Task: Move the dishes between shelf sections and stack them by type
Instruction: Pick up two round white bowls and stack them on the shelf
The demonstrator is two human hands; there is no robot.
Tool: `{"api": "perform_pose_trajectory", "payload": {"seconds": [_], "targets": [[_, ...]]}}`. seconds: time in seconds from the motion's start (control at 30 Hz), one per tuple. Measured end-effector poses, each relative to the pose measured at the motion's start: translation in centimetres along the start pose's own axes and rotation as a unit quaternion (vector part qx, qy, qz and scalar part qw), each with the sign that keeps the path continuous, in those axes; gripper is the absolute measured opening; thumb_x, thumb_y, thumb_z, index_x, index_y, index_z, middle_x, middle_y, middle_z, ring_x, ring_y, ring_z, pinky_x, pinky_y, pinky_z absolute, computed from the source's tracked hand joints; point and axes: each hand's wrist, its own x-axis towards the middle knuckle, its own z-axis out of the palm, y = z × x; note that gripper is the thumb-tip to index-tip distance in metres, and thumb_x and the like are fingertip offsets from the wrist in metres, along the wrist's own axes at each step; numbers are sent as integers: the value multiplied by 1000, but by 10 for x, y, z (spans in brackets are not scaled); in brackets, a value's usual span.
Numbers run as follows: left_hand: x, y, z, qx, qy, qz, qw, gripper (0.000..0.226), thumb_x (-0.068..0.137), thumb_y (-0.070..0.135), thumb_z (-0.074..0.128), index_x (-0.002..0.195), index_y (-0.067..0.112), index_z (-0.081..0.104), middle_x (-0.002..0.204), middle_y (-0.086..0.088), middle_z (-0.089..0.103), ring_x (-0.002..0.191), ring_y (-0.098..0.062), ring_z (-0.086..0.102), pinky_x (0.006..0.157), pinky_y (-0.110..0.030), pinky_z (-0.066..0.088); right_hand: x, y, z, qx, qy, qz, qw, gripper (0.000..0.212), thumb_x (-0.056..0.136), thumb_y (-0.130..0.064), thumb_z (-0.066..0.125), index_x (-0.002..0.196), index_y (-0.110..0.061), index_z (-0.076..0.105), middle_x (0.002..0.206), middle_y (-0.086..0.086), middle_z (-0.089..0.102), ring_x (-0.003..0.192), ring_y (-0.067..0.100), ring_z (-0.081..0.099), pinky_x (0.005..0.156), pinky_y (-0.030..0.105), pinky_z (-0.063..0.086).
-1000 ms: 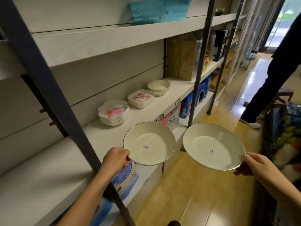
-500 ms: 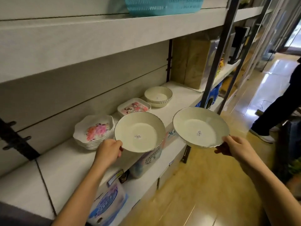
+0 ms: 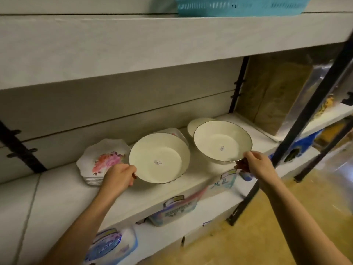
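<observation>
Both bowls (image 3: 159,158) (image 3: 222,142) now over shelf (image 3: 63,196).

White shelving (image 3: 172,44), black uprights (image 3: 298,138), wooden floor (image 3: 286,226)

A teal basket (image 3: 240,5) sits on the top board, brown wrapped packs (image 3: 273,92) right, blue-printed packages (image 3: 112,243) below.
</observation>
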Motion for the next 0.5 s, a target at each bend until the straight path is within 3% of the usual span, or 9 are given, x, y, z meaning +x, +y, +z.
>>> {"api": "perform_pose_trajectory", "payload": {"seconds": [0.33,0.5], "targets": [[16,38,55,-28,102,-81,991,44,89,9,47,46,7,50,44,-9,46,42,-20,38,50,-24,30,146,-7,-2,-58,-131,-32,989,27,95,-8,35,75,-7,54,70,11,60,63,20,61,62,26,47],[20,55,74,-46,139,-116,982,41,88,7,49,46,8,52,40,-6,47,41,-20,38,48,-24,29,192,8,19,-109,-148,-39,982,33,90,-16,39,63,-8,55,81,22,64,89,41,64,83,49,51]]}}
